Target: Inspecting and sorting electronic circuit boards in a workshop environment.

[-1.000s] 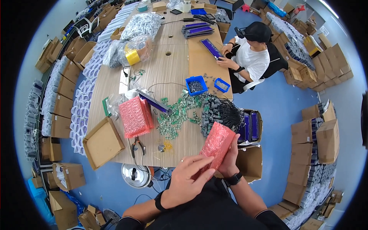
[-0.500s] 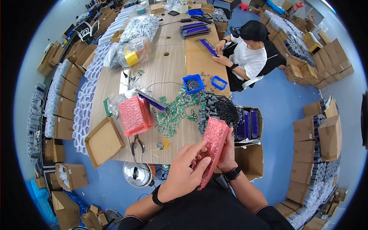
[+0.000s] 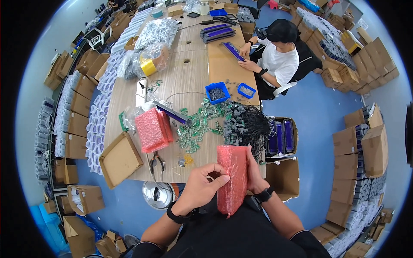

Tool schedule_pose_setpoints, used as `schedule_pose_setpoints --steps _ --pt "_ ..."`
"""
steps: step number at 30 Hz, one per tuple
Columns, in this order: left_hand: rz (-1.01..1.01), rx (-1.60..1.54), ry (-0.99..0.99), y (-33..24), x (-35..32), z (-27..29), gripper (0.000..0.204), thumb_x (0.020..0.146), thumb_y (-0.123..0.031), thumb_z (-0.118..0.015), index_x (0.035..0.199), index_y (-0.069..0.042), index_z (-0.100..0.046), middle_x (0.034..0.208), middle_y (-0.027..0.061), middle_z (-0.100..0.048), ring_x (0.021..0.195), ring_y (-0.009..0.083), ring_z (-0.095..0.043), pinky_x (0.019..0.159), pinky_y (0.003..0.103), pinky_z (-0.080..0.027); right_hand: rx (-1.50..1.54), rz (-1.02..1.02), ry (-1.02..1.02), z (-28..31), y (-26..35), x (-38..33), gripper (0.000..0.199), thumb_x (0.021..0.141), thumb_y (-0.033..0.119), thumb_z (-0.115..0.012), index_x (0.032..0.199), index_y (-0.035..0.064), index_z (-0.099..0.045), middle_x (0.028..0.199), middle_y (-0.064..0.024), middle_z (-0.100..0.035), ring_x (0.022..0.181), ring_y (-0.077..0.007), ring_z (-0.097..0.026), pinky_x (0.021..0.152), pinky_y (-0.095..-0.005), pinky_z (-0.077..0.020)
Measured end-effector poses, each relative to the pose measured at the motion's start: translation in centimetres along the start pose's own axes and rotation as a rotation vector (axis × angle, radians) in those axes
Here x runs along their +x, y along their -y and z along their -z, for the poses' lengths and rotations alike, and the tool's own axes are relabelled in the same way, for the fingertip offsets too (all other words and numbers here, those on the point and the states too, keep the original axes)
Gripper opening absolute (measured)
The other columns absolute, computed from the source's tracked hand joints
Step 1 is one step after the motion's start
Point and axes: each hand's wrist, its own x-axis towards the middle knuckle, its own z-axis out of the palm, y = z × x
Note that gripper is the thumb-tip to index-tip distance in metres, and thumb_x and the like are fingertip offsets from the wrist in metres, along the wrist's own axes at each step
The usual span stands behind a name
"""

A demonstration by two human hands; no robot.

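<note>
Big table (image 3: 187, 79) spread fwd of both hands; the red pack (image 3: 232, 180) stood upright btwn them, nr the table's close edge. R hand (image 3: 257, 174) gripped it, palm along its R side; L hand (image 3: 200, 185) had thumb & forefinger pinched together at its L side, cdn't tell if any wrap was caught. Risk, I'd say: one-sided hold, so a hard L tug might twist the pack loose or rip the wrap. Co-worker (image 3: 275, 56) sat far fwd-R of the R hand. Carton (image 3: 284, 174) gaped just R of it, tray (image 3: 121, 161) well L of the L hand. Cable pile (image 3: 256, 124) blocked the way fwd of the R hand! Fwd-L of the L hand: red stack (image 3: 152, 131), then, nearer, pliers (image 3: 160, 162).
</note>
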Motion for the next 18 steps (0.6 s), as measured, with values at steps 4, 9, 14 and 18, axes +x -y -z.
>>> schedule_pose_setpoints --steps 4,9,14,18 --pt "-0.111 0.074 -0.032 0.6 -1.0 -0.2 0.008 0.102 -0.002 -0.070 0.107 0.000 -0.065 0.093 -0.0001 -0.067 0.085 0.0077 -0.064 0.075 0.026 -0.053 -0.052 -0.022 0.010 0.6 -0.4 0.4 0.086 0.102 0.079 -0.039 0.144 0.0074 -0.059 0.135 -0.0123 -0.070 0.119 -0.0262 -0.070 0.104 -0.0447 -0.0560" --pt "-0.219 0.387 -0.092 0.7 -1.8 -0.1 0.010 0.102 -0.004 -0.066 0.106 -0.002 -0.057 0.085 0.0167 -0.065 0.080 0.0276 -0.068 0.071 0.035 -0.052 -0.038 -0.159 0.042 0.3 -0.5 1.2 0.084 0.103 0.077 -0.040 0.146 0.0064 -0.058 0.137 -0.0126 -0.069 0.121 -0.0255 -0.070 0.105 -0.0433 -0.0563" --pt "-0.204 0.440 -0.060 0.2 -2.3 0.5 0.012 0.101 -0.005 -0.066 0.106 -0.002 -0.055 0.087 0.0199 -0.064 0.081 0.0392 -0.067 0.073 0.043 -0.052 -0.117 -0.167 0.061 0.6 -1.1 2.0 0.084 0.102 0.078 -0.041 0.143 0.0072 -0.060 0.132 -0.0125 -0.072 0.114 -0.0253 -0.072 0.100 -0.0432 -0.0590" --pt "-0.200 0.527 -0.046 -0.4 -3.2 0.6 0.013 0.100 -0.003 -0.066 0.107 -0.002 -0.056 0.093 0.0184 -0.066 0.088 0.0372 -0.067 0.075 0.044 -0.051 -0.160 -0.199 0.047 0.2 -0.9 2.2 0.084 0.100 0.080 -0.043 0.141 0.0086 -0.061 0.127 -0.0115 -0.074 0.109 -0.0252 -0.074 0.096 -0.0436 -0.0610"
